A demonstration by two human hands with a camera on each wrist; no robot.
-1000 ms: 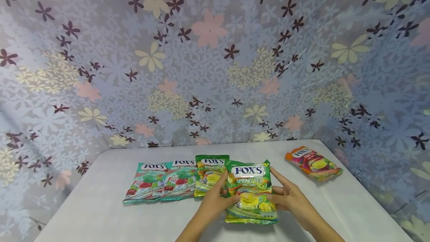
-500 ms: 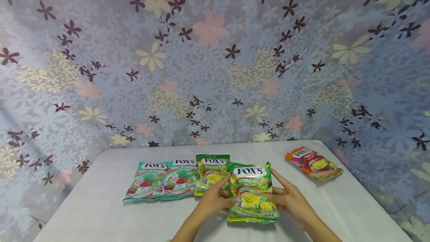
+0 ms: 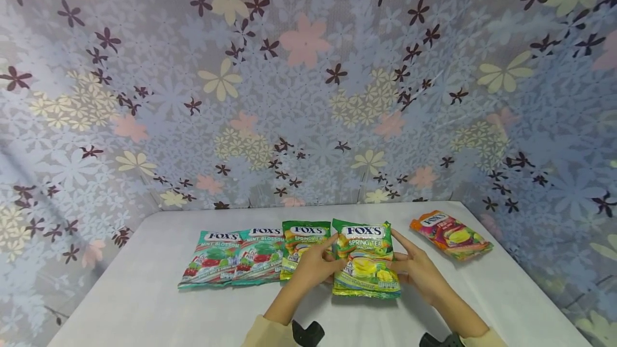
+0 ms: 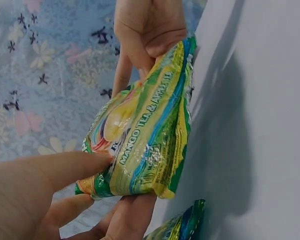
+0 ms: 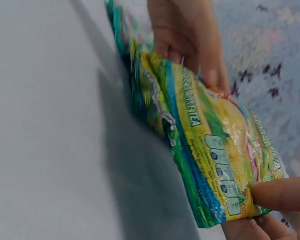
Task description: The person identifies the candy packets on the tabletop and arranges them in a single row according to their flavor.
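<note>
Both hands hold a green and yellow Fox's Spring Tea candy bag point(image 3: 365, 261) by its two sides, face toward the head camera. The left hand point(image 3: 313, 262) pinches its left side, thumb on the front and fingers behind. On the opposite side, the right hand point(image 3: 419, 272) grips with its thumb on the front. Both wrist views show the bag point(image 4: 145, 125) tilted above the white surface, its shadow below. Just left of it lies a second Spring Tea bag point(image 3: 295, 240), partly hidden by the left hand.
Two teal Mint Blossom candy bags point(image 3: 212, 258), point(image 3: 260, 256) lie side by side at the left, the edges close together. An orange and pink Fox's candy bag point(image 3: 452, 234) lies at the back right of the white table point(image 3: 144, 283). Floral cloth point(image 3: 308, 95) stands behind and at both sides.
The held Spring Tea bag has moved away from the person and slightly right, with both hands. Sleeves and dark wrist straps have come into the head view. The other bags stay put.
</note>
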